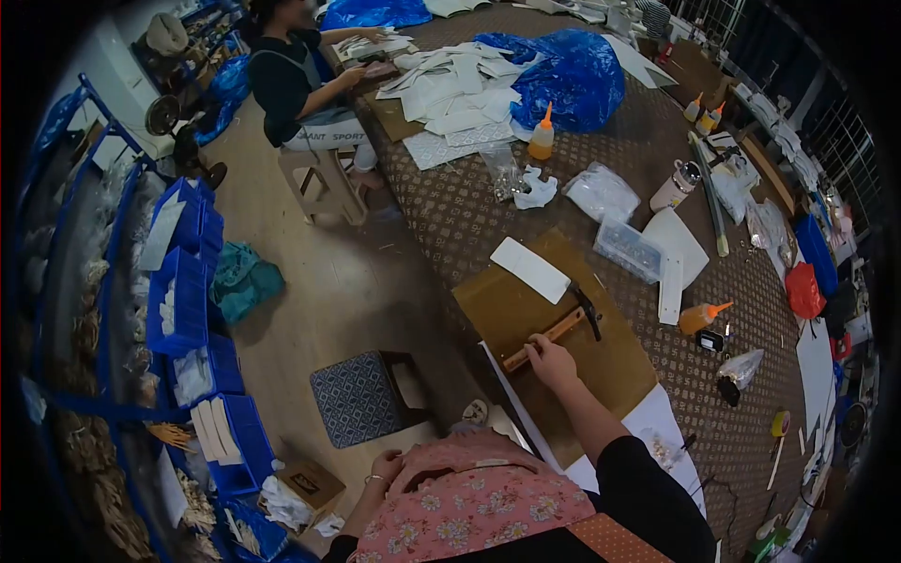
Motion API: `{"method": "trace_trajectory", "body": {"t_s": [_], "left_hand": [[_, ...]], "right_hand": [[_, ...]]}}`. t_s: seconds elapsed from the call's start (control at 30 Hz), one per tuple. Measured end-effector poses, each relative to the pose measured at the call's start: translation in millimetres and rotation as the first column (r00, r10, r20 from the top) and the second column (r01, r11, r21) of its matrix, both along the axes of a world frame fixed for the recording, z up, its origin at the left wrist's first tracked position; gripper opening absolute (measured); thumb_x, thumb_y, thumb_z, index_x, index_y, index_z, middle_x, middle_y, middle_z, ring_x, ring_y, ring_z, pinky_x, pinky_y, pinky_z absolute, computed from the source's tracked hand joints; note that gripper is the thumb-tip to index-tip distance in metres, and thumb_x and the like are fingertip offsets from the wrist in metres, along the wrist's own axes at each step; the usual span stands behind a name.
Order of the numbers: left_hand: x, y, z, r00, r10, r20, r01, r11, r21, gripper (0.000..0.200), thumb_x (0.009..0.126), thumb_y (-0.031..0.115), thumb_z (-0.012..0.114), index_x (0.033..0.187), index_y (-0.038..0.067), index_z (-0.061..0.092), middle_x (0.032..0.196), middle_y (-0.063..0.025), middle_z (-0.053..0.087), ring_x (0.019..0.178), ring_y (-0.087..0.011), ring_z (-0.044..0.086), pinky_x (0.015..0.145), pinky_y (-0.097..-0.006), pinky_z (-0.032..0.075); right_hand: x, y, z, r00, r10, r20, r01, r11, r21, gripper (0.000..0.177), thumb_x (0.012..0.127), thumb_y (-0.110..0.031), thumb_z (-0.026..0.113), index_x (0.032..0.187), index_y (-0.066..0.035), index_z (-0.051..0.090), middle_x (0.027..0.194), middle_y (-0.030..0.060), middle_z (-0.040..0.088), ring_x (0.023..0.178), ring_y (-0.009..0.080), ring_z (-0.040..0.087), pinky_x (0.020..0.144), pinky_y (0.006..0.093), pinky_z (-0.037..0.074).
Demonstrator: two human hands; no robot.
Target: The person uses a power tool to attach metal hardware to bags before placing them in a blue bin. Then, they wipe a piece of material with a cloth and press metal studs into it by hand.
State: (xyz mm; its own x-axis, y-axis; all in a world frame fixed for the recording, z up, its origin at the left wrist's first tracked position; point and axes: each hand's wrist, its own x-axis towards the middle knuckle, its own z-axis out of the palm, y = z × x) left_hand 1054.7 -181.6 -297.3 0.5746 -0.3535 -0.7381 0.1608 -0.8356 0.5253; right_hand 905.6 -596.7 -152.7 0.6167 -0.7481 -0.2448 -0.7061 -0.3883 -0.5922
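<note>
My right hand is closed around the wooden handle of a hammer. The black hammer head rests at the far end, beside a white rectangular piece. Beneath both lies a brown board at the table's near corner. Down by my side, my left hand is against the edge of the pink floral apron, its fingers partly hidden.
Across the patterned table are a clear plastic box, glue bottles and a pile of white pieces. Another person sits at the far left. A stool and blue bins stand to the left.
</note>
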Motion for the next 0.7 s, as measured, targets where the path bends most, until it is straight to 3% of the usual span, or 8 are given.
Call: {"method": "trace_trajectory", "body": {"t_s": [0.17,0.2,0.33,0.47,0.53,0.57,0.67,0.7], "left_hand": [[49.5,-91.6,17.5,0.962,-0.247,0.118,0.252,0.967,-0.030,0.034,0.074,0.022,0.060,0.102,0.004,0.060,0.094,-0.0130,0.064,0.087,-0.0231,0.061,0.078,-0.0305,0.047],[57.5,-103.1,22.0,0.947,-0.282,0.151,0.288,0.957,-0.020,0.033,0.074,0.021,0.060,0.102,0.004,0.061,0.094,-0.0126,0.064,0.086,-0.0231,0.061,0.078,-0.0306,0.047],[107.6,-147.4,18.6,0.944,-0.274,0.186,0.273,0.961,0.032,0.031,0.073,0.020,0.060,0.099,0.004,0.061,0.093,-0.0123,0.064,0.085,-0.0229,0.062,0.076,-0.0307,0.048],[176.2,-211.2,-12.2,0.868,-0.125,0.481,0.252,0.944,-0.211,0.027,0.071,0.016,0.063,0.095,0.002,0.060,0.083,-0.0117,0.064,0.079,-0.0244,0.062,0.074,-0.0330,0.048],[199.9,-275.1,7.6,0.867,-0.087,0.491,0.265,0.914,-0.307,0.037,0.071,0.018,0.065,0.103,0.002,0.056,0.092,-0.0133,0.059,0.087,-0.0261,0.058,0.081,-0.0344,0.046],[199.9,-312.1,41.4,0.796,-0.114,0.594,0.368,0.871,-0.325,0.045,0.070,0.020,0.067,0.108,0.003,0.052,0.100,-0.0148,0.054,0.094,-0.0276,0.054,0.085,-0.0351,0.043],[208.3,-427.2,99.0,0.610,-0.171,0.774,0.631,0.695,-0.344,0.074,0.066,0.031,0.073,0.125,0.006,0.036,0.125,-0.0203,0.035,0.114,-0.0327,0.038,0.095,-0.0359,0.034],[208.6,-464.6,110.2,0.577,-0.179,0.797,0.643,0.701,-0.309,0.084,0.062,0.036,0.074,0.128,0.008,0.031,0.128,-0.0227,0.030,0.117,-0.0349,0.035,0.096,-0.0378,0.034]], "right_hand": [[-37.7,-12.9,-2.6,0.990,-0.132,-0.040,0.135,0.988,0.075,0.023,0.084,-0.034,0.050,0.094,-0.015,0.059,0.081,0.0104,0.059,0.076,0.0315,0.058,0.065,0.0401,0.047],[-52.4,-13.0,-1.0,0.982,-0.184,-0.029,0.183,0.982,-0.043,0.020,0.083,-0.032,0.052,0.091,-0.016,0.060,0.079,0.0105,0.058,0.075,0.0311,0.058,0.063,0.0402,0.047],[-111.8,-15.2,-7.1,0.937,-0.347,-0.034,0.323,0.901,-0.291,0.013,0.079,-0.026,0.058,0.085,-0.017,0.062,0.073,0.0104,0.053,0.071,0.0309,0.057,0.059,0.0396,0.047],[-152.8,-5.9,-9.2,0.856,-0.514,-0.046,0.479,0.825,-0.300,0.012,0.077,-0.023,0.060,0.087,-0.018,0.064,0.073,0.0104,0.052,0.070,0.0312,0.056,0.059,0.0389,0.046],[-168.5,-0.2,-16.2,0.759,-0.651,-0.017,0.609,0.718,-0.337,0.016,0.075,-0.019,0.062,0.091,-0.019,0.065,0.074,0.0108,0.051,0.070,0.0296,0.055,0.060,0.0375,0.045],[-171.5,5.3,-20.1,0.745,-0.667,-0.022,0.620,0.705,-0.343,0.016,0.075,-0.019,0.062,0.091,-0.019,0.065,0.074,0.0108,0.051,0.070,0.0296,0.055,0.060,0.0375,0.045],[-161.9,10.1,-22.9,0.640,-0.763,-0.094,0.674,0.615,-0.409,0.031,0.076,-0.021,0.061,0.106,-0.017,0.059,0.090,0.0139,0.050,0.085,0.0294,0.052,0.072,0.0389,0.043],[-143.2,10.0,-17.6,0.591,-0.794,-0.144,0.621,0.561,-0.547,0.038,0.076,-0.021,0.061,0.112,-0.017,0.054,0.104,0.0151,0.046,0.096,0.0320,0.046,0.079,0.0429,0.038]]}}
